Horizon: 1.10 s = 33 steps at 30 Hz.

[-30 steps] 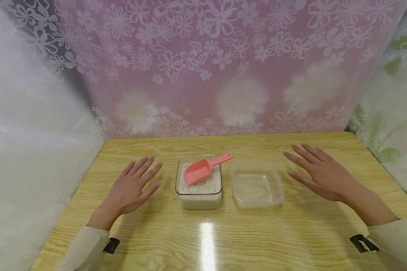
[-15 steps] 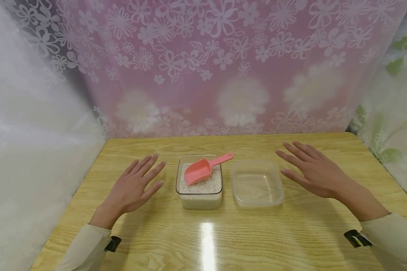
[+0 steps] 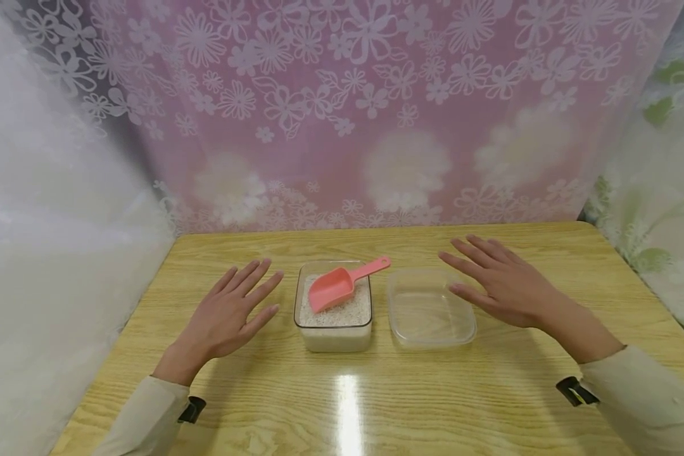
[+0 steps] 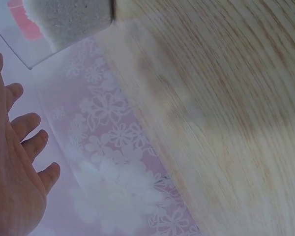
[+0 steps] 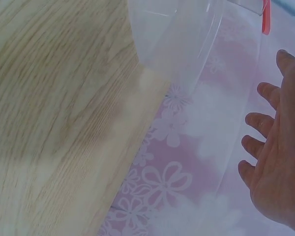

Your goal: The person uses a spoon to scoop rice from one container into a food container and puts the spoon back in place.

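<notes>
A clear square container [image 3: 337,341] full of white rice [image 3: 350,313] stands near the middle of the table. On the rice lies a pink scoop [image 3: 333,289], its handle sticking out over the right rim toward the back. Just right of it is a second clear plastic container [image 3: 431,310] with nothing in it. My left hand [image 3: 222,313], fingers spread and palm down, hovers left of the rice container and holds nothing. My right hand [image 3: 504,282] is likewise spread and bare, its fingertips overlapping the plastic container's back right corner in the head view.
The wooden table [image 3: 296,405] has a pink flowered curtain [image 3: 342,126] behind its back edge. A white sheet [image 3: 63,221] hangs at the left and a leaf-patterned curtain [image 3: 655,209] at the right. Each sleeve has a black strap near the cuff.
My right hand has moved left, from beside the plastic container to its back right corner. The left hand has shifted slightly right. Both containers and the scoop stay put.
</notes>
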### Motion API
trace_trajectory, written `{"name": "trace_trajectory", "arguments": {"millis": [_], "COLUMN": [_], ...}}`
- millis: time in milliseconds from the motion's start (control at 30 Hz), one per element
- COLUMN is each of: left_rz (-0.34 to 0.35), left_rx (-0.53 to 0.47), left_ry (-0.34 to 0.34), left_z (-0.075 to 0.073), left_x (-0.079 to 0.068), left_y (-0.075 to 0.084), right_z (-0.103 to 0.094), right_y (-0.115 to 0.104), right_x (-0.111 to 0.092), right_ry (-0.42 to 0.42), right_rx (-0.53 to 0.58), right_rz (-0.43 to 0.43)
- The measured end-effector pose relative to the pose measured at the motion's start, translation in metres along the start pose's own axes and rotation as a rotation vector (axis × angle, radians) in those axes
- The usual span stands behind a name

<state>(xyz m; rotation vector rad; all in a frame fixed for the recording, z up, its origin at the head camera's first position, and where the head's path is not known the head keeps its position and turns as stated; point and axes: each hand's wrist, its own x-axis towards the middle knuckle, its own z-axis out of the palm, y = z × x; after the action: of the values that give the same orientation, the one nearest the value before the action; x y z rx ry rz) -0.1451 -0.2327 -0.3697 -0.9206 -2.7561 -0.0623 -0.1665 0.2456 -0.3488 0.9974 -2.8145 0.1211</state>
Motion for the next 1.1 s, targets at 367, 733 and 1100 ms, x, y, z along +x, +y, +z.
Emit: {"name": "trace_trajectory", "arguments": {"millis": [367,733,1100], "left_rz": [0.012,0.035,0.029], "left_rx": [0.000,0.006,0.001], "left_ry": [0.003,0.004,-0.001], "left_z": [0.000,0.000,-0.004], "left_x": [0.005,0.008,0.009], "left_y": [0.000,0.003,0.006], "right_z": [0.000,0.001,0.000], "right_y": [-0.012,-0.024,-0.031], "right_x": [0.018,0.033,0.041], "right_ry": [-0.013,-0.027,-0.064], "right_rx": [-0.005,-0.006,-0.005], "right_rz": [-0.038,-0.070,-0.066]}}
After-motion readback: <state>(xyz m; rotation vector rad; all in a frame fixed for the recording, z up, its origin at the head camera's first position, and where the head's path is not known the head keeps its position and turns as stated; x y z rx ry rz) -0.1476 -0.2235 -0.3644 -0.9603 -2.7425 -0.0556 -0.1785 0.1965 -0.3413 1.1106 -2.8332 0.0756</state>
